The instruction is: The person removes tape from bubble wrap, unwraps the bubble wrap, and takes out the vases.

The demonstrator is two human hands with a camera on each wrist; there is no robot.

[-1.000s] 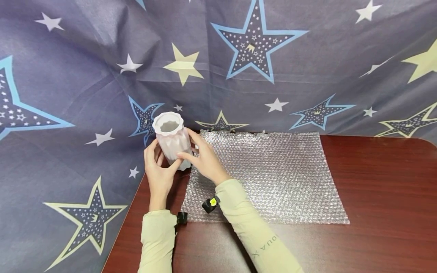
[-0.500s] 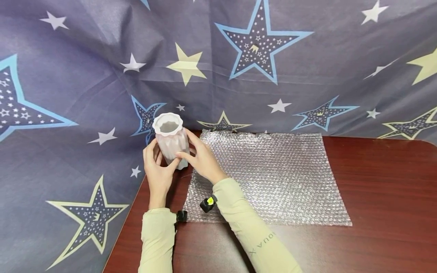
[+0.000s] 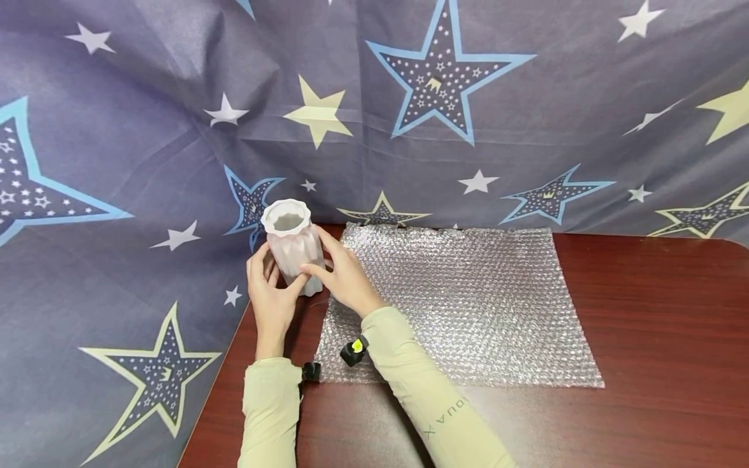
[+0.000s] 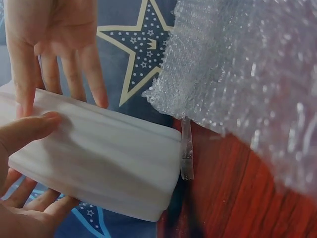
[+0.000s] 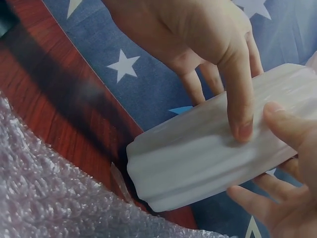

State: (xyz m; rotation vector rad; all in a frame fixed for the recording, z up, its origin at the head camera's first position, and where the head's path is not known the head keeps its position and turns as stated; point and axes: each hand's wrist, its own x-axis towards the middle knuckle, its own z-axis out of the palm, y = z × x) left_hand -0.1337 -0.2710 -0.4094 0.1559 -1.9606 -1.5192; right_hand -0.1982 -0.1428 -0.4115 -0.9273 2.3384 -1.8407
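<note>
A tall white fluted vase (image 3: 294, 253) with a scalloped rim stands between my two hands at the table's left side, mouth up and leaning slightly. My left hand (image 3: 272, 305) holds its near left side, thumb in front and fingers around the far side. From the right, my right hand (image 3: 345, 273) grips it, its thumb close to the left thumb. In the left wrist view the smooth ridged body of the vase (image 4: 109, 158) runs to its foot near a narrow clear strip (image 4: 186, 148). The right wrist view shows the same foot beside the bubble wrap (image 5: 49, 188).
A sheet of bubble wrap (image 3: 462, 305) lies flat on the dark red wooden table (image 3: 655, 325), just right of the vase. A star-printed cloth (image 3: 409, 162) hangs behind and along the left edge. Each sleeve carries a small black wrist camera (image 3: 353, 351).
Held in both hands, the vase has shifted slightly left, away from the bubble wrap, and sits a little lower in the head view. Both grips look the same.
</note>
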